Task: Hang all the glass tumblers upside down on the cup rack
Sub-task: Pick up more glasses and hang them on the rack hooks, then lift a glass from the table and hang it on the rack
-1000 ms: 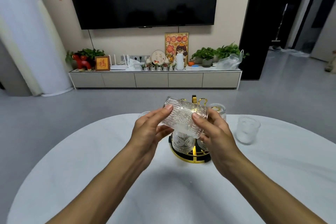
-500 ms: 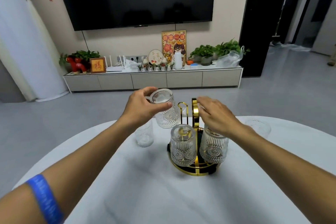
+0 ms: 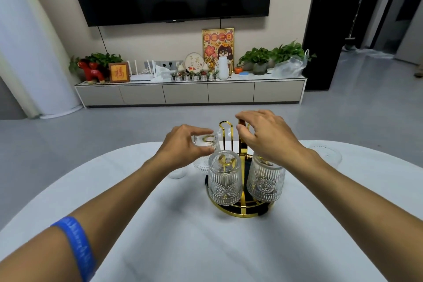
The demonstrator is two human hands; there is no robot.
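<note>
White round table. On it: gold-rimmed cup rack, right of centre toward the far edge; one clear glass tumbler upright near the far right edge; another clear glass just left of the rack.

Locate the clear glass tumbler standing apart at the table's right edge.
The clear glass tumbler stands on the white table, far right, beyond the right hand and gold rack.
</note>
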